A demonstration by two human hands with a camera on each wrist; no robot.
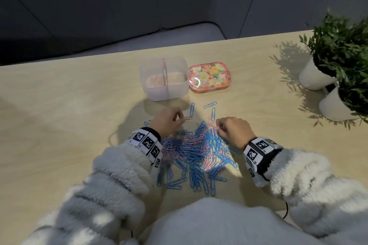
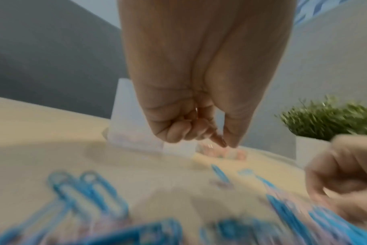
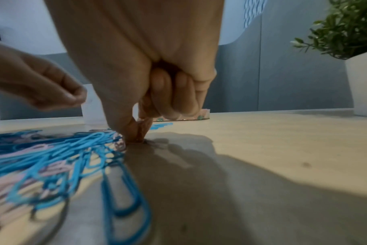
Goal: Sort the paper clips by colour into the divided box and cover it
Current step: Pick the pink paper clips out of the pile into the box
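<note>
A heap of blue and pink paper clips [image 1: 199, 153] lies on the table in front of me. Beyond it stands the translucent divided box [image 1: 151, 93] with pink clips in its left compartment. Its floral lid [image 1: 209, 76] lies flat to the right of it. My right hand [image 1: 220, 128] pinches a pink paper clip [image 3: 119, 145] at the heap's far right edge, thumb and forefinger tips down on the table [image 3: 136, 139]. My left hand [image 1: 179, 116] hovers over the heap's far left with fingers curled and thumb meeting forefinger [image 2: 226, 144]; I see nothing held. A loose pink clip [image 1: 188, 118] lies just past it.
Three stray blue clips [image 1: 210, 105] lie between the heap and the box. Two white pots with green plants [image 1: 338, 49] stand at the table's right edge. The table's far edge runs just behind the box. Bare wood stretches to the left.
</note>
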